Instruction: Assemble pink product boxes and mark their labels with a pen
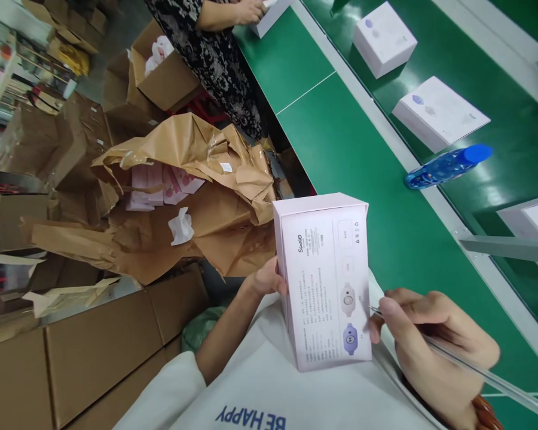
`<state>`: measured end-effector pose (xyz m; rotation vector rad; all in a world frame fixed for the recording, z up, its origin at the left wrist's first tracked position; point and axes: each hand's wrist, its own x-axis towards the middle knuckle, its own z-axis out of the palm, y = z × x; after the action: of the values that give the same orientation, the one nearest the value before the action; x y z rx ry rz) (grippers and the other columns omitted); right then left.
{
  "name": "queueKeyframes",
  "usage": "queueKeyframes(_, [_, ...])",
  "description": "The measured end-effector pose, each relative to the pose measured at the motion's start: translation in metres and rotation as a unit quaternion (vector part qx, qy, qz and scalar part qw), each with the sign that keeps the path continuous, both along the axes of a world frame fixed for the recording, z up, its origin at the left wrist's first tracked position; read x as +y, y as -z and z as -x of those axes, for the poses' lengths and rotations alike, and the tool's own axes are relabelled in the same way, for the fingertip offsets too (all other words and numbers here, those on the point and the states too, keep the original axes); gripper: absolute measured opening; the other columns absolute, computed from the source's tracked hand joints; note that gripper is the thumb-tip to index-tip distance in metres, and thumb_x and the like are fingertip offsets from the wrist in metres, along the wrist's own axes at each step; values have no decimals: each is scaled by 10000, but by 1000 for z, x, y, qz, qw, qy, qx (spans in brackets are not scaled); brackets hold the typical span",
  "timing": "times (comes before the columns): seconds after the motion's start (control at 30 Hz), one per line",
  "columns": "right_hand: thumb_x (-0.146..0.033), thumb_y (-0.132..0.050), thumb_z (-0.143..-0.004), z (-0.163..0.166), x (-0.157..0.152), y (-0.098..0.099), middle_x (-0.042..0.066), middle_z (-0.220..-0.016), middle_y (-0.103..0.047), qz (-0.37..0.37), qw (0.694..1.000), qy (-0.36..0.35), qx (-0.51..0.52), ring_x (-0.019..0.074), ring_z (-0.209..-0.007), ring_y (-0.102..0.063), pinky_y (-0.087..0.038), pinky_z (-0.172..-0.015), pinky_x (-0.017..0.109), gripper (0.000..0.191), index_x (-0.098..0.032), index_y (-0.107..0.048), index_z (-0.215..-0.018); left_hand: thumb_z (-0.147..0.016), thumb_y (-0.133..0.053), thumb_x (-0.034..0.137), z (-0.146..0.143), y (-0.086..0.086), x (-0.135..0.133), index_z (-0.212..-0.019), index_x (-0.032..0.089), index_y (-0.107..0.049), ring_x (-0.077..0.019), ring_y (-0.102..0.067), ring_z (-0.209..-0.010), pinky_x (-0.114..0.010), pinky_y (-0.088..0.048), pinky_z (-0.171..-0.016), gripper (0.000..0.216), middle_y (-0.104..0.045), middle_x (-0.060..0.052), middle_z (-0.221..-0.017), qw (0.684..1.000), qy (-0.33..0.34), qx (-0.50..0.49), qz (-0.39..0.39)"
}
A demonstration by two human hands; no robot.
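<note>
A pale pink printed box [325,286] is held tilted in front of my body, its back panel with small text and two watch pictures facing me. My left hand [269,278] grips its left side, thumb on the edge and the other fingers hidden behind. Closed around a thin pen-like tool with a clear shaft [488,373] and a metal tip is my right hand [430,334]. That tip lies at the box's right edge; whether it touches I cannot tell. Some fingertips of this hand are against the same edge.
Similar boxes [385,39] stand on the green conveyor [452,60] beyond a metal rail. A blue-capped bottle [448,166] leans over the rail. Torn brown paper [233,221] partly covers pink boxes at left, among cardboard cartons [103,346]. A co-worker's hand [251,11] touches a white box.
</note>
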<state>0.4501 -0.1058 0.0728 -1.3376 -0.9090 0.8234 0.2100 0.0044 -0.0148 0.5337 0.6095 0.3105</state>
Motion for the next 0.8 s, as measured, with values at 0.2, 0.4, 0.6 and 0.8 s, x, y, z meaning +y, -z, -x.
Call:
queueKeyframes(0.2, [22,-767,-951,-1,3,1,-81,-547,-594,-19,998,-16,-59,118,-421,-571,-408,-420,282,444,-242,-533,-681,-438,-1180,523,-10,-8,4,-1156,205,-897,-264,-826,-876,-345,-673,-879,834,-903,-50,-999,1000,-7,-20,-16])
queueKeyframes(0.4, [-1,-800,-939,-3,5,-1,-73,-533,-568,-29,997,-17,-65,132,-408,-577,-402,-398,301,425,-253,-598,-663,-502,-1158,565,-12,-14,8,-1180,196,-891,-275,-828,-901,-360,-661,-906,817,-898,-44,-1003,999,-1,-20,-31])
queueKeyframes(0.6, [12,-796,-936,-3,2,2,-80,-547,-549,-29,996,-16,-79,119,-421,-562,-392,-411,296,422,-249,-586,-680,-512,-1148,539,-11,-14,12,-1164,180,-862,-361,-842,-1063,-403,-649,-979,797,-885,-65,-956,999,22,-19,-36])
queueKeyframes(0.8, [21,-809,-922,-2,-1,7,-77,-568,-563,-27,996,-12,-86,122,-444,-568,-404,-429,304,405,-249,-608,-696,-485,-1157,576,-18,-21,14,-1042,172,-877,-275,-831,-845,-353,-662,-864,743,-838,-23,-808,999,2,-10,-36])
